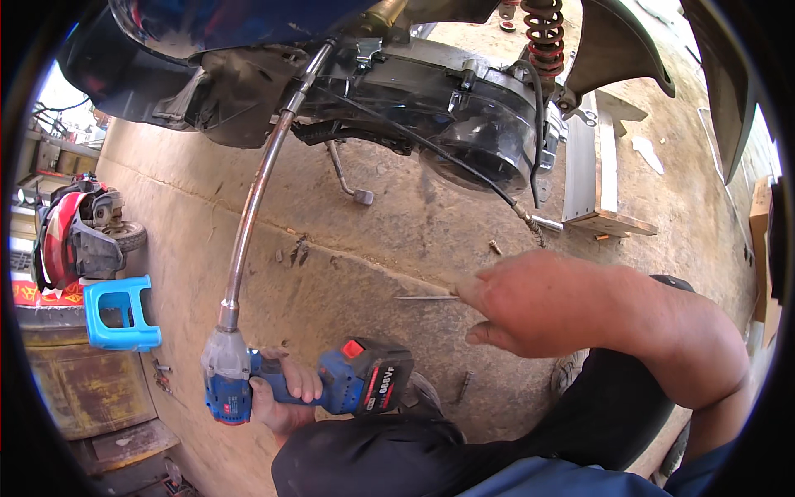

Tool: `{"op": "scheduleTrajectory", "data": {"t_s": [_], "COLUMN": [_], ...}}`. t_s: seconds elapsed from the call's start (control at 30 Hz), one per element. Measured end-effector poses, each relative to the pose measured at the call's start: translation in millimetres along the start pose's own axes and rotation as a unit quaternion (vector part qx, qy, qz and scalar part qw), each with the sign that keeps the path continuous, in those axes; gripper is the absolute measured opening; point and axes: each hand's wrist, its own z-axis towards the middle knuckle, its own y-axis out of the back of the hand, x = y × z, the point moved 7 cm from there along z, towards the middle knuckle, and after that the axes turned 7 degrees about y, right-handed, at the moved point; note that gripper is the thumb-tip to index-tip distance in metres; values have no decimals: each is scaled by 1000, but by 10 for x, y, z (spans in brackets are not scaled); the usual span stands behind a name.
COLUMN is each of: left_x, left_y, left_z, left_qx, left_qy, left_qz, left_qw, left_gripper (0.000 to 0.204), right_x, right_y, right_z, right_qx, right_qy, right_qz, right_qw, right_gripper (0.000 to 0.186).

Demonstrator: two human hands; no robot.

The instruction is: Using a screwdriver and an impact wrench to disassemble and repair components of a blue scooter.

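Note:
My left hand is wrapped round the grip of a blue and grey cordless impact wrench with a black battery. From its nose a long metal extension bar rises and bends slightly, its far end against the underside of a scooter. My right hand is closed, and a thin metal rod sticks out of it to the left, above the floor. The rod's other end is hidden in the fingers. A black cable with a spring end hangs below the scooter's engine cover.
A blue plastic stool stands at left, near red and black scooter parts and a worn cabinet. Under the scooter's rear is a metal and wood stand. A small metal piece and a bolt lie on the concrete.

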Motion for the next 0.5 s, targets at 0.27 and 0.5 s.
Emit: {"op": "scheduleTrajectory", "data": {"t_s": [0.27, 0.5], "left_x": [-51, -137], "left_y": [-119, 60], "left_z": [-135, -192], "left_qx": [1, -15], "left_qy": [-25, -75], "left_qz": [45, 138], "left_qw": [999, 987], "left_gripper": [71, 69], "right_x": [-94, -164], "right_y": [112, 220], "right_z": [71, 45], "right_qx": [11, 15], "right_qy": [-19, -41], "right_qz": [-46, -16], "right_qw": [999, 999], "right_gripper": [29, 32]}}
